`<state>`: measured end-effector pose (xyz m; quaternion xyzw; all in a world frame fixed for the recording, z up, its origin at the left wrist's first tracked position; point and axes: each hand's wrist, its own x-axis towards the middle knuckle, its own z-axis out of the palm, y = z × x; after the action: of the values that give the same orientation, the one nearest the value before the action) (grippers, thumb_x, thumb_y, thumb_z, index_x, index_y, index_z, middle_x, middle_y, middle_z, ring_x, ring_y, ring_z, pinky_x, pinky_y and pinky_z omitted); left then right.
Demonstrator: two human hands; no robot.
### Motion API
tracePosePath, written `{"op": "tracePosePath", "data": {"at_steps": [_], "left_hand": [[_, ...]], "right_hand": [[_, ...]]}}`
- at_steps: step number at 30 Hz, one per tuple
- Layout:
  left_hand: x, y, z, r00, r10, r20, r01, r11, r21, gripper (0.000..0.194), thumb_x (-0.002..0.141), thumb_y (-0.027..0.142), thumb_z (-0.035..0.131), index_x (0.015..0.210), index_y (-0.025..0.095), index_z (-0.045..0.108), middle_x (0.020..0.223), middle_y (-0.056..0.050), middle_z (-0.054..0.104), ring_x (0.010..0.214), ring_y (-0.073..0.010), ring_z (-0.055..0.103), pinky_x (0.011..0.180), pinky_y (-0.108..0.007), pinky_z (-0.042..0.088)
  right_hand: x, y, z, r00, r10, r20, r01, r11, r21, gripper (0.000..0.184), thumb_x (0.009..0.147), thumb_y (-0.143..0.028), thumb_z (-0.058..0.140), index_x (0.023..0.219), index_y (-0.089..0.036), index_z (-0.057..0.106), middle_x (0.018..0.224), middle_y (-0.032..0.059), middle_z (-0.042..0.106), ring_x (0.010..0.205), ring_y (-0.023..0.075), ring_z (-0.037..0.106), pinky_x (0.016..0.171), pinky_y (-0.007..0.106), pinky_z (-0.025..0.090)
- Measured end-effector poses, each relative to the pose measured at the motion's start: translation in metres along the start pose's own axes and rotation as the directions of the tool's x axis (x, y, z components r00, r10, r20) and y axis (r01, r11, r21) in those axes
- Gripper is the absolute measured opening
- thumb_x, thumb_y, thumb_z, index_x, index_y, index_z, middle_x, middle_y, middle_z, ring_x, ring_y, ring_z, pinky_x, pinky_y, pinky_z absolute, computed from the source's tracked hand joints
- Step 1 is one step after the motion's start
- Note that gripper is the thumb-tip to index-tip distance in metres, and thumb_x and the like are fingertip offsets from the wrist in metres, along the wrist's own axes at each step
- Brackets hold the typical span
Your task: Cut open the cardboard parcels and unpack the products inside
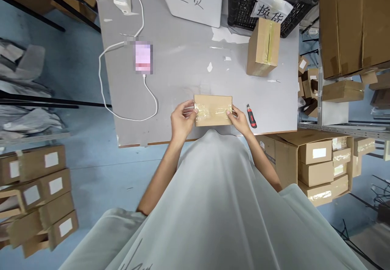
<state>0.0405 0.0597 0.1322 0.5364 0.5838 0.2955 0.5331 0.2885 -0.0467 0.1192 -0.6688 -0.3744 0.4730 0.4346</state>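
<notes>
A small cardboard box (213, 104) with shiny clear tape across it is held between both hands over the table's near edge. My left hand (183, 117) grips its left end, thumb on the front face and fingers behind. At the right end, my right hand (239, 119) has its thumb pressed on the tape and the fingers partly hidden behind the box. A red and black utility knife (251, 116) lies on the table just right of my right hand. Farther back stands a taller taped cardboard box (263, 48).
The grey table (183, 63) carries a phone (143, 57) with a white cable (100, 75). At the back are a white bin (195, 2) and a black crate (240, 6). A large carton (286, 156) of smaller boxes stands right; stacked boxes (55, 184) are at left.
</notes>
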Motion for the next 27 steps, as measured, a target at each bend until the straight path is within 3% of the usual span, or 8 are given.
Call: {"op": "tracePosePath", "data": {"at_steps": [4, 7, 11, 14, 17, 19, 23, 27], "left_hand": [[0.006, -0.015, -0.017, 0.998, -0.041, -0.049, 0.04, 0.999, -0.015, 0.043, 0.09, 0.032, 0.081, 0.132, 0.021, 0.08, 0.135, -0.011, 0.082, 0.115, -0.0272, 0.08, 0.107, -0.043, 0.066], [0.015, -0.038, -0.024, 0.992, -0.103, -0.071, 0.095, 0.989, -0.116, 0.042, 0.097, 0.044, 0.079, 0.131, 0.02, 0.08, 0.132, -0.012, 0.082, 0.117, -0.0262, 0.08, 0.109, -0.043, 0.065], [0.028, -0.071, -0.025, 0.949, -0.304, -0.084, 0.28, 0.935, -0.216, 0.041, 0.096, 0.05, 0.078, 0.123, 0.02, 0.078, 0.134, -0.016, 0.081, 0.115, -0.025, 0.08, 0.111, -0.047, 0.064], [0.03, -0.088, -0.015, 0.91, -0.414, -0.003, 0.404, 0.889, -0.215, 0.04, 0.09, 0.048, 0.084, 0.118, 0.02, 0.078, 0.135, -0.018, 0.08, 0.121, -0.0287, 0.078, 0.114, -0.051, 0.062], [0.027, -0.092, 0.005, 0.895, -0.438, 0.081, 0.445, 0.881, -0.161, 0.039, 0.088, 0.048, 0.086, 0.114, 0.02, 0.078, 0.135, -0.02, 0.079, 0.133, -0.0328, 0.075, 0.117, -0.054, 0.058], [0.025, -0.091, 0.019, 0.892, -0.435, 0.124, 0.45, 0.883, -0.137, 0.039, 0.088, 0.05, 0.085, 0.111, 0.02, 0.078, 0.132, -0.019, 0.08, 0.134, -0.0334, 0.074, 0.117, -0.053, 0.058], [0.027, -0.084, 0.038, 0.885, -0.423, 0.193, 0.45, 0.884, -0.126, 0.037, 0.09, 0.053, 0.082, 0.102, 0.018, 0.077, 0.117, -0.017, 0.084, 0.122, -0.031, 0.077, 0.11, -0.049, 0.061], [0.027, -0.074, 0.04, 0.895, -0.383, 0.229, 0.419, 0.898, -0.134, 0.033, 0.085, 0.045, 0.086, 0.1, 0.017, 0.08, 0.112, -0.015, 0.085, 0.114, -0.0296, 0.079, 0.109, -0.047, 0.062]], "right_hand": [[0.006, 0.007, 0.018, 0.999, 0.036, 0.006, -0.036, 0.999, -0.008, 0.095, 0.091, -0.089, 0.072, 0.161, -0.025, 0.068, 0.164, 0.0152, 0.067, 0.139, 0.0361, 0.074, 0.108, 0.047, 0.071], [0.005, 0.01, 0.019, 0.999, 0.043, 0.014, -0.043, 0.999, -0.005, 0.098, 0.088, -0.09, 0.075, 0.16, -0.024, 0.068, 0.166, 0.0177, 0.064, 0.139, 0.0376, 0.073, 0.106, 0.049, 0.071], [-0.001, 0.013, -0.001, 0.999, 0.043, 0.022, -0.043, 0.999, 0.002, 0.093, 0.092, -0.09, 0.071, 0.156, -0.023, 0.07, 0.164, 0.0166, 0.068, 0.142, 0.0364, 0.072, 0.12, 0.052, 0.063], [-0.006, 0.016, -0.026, 0.996, 0.067, -0.053, -0.069, 0.997, -0.043, 0.091, 0.092, -0.09, 0.069, 0.154, -0.023, 0.07, 0.162, 0.0172, 0.07, 0.145, 0.0373, 0.07, 0.125, 0.056, 0.059], [-0.014, 0.015, -0.049, 0.972, 0.041, -0.232, -0.078, 0.985, -0.152, 0.09, 0.092, -0.088, 0.071, 0.155, -0.024, 0.069, 0.167, 0.0198, 0.063, 0.152, 0.0402, 0.063, 0.126, 0.062, 0.057], [-0.02, 0.01, -0.058, 0.951, -0.026, -0.307, -0.054, 0.967, -0.251, 0.08, 0.096, -0.083, 0.069, 0.151, -0.026, 0.072, 0.168, 0.0184, 0.062, 0.157, 0.04, 0.058, 0.13, 0.064, 0.052], [-0.034, -0.011, -0.054, 0.962, -0.115, -0.247, 0.019, 0.932, -0.362, 0.058, 0.109, -0.073, 0.058, 0.14, -0.029, 0.081, 0.155, 0.0141, 0.073, 0.155, 0.0378, 0.06, 0.138, 0.063, 0.042], [-0.039, -0.02, -0.043, 0.959, -0.099, -0.265, -0.014, 0.92, -0.391, 0.067, 0.107, -0.076, 0.064, 0.148, -0.025, 0.078, 0.163, 0.0147, 0.069, 0.162, 0.0403, 0.053, 0.144, 0.065, 0.031]]}}
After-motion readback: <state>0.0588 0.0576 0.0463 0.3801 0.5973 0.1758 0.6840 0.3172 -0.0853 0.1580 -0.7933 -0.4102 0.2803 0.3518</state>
